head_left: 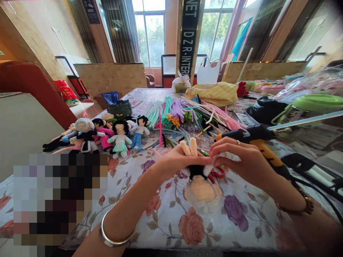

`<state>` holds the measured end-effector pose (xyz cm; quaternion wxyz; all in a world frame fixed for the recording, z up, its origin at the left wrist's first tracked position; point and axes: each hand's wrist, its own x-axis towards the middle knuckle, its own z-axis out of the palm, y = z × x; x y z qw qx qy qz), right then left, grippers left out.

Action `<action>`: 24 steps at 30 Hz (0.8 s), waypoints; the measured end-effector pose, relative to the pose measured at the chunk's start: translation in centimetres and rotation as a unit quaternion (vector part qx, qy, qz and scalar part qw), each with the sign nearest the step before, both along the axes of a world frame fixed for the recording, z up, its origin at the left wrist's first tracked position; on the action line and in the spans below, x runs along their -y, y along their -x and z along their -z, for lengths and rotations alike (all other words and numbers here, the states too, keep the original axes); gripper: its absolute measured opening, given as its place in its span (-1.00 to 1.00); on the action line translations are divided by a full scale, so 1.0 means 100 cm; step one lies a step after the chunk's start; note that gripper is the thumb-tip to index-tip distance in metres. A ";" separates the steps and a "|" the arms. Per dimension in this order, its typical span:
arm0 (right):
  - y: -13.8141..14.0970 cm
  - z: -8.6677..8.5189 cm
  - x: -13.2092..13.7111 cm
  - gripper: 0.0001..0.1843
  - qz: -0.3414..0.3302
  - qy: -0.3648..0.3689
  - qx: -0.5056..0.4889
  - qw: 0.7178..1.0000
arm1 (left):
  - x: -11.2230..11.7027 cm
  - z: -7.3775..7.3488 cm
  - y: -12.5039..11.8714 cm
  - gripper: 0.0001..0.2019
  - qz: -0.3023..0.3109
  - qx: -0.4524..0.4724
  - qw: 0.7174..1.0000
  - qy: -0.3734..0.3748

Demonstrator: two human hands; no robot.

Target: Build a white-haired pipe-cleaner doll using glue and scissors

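Note:
A pipe-cleaner doll hangs head down over the table, its beige legs pointing up, a black body and a pale head with white around it. My left hand is closed around its lower body. My right hand has its fingertips pinched together at the doll's side, by its white arm; whatever lies between them is too small to make out. Red scissor handles show behind the doll. Just beyond my right hand lies a black and yellow glue gun.
Several finished dolls lie at the left, before a dark green basket. Coloured pipe cleaners are heaped across the middle. Behind them are a yellow checked cloth and plastic bags. A green container stands right.

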<state>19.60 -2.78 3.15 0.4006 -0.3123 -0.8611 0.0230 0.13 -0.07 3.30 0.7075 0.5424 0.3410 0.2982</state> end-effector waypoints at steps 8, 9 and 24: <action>0.002 0.002 -0.001 -0.92 0.038 -0.069 0.023 0.997 | 0.001 0.000 0.001 -0.88 -0.002 -0.002 1.000 -0.004; 0.003 0.002 -0.001 -0.92 0.046 -0.082 0.018 0.995 | 0.001 -0.001 0.001 -0.87 -0.009 -0.003 1.000 0.000; 0.011 0.005 0.004 -0.94 0.099 -0.110 -0.028 0.989 | -0.001 -0.001 0.002 -0.76 -0.044 -0.026 0.999 -0.013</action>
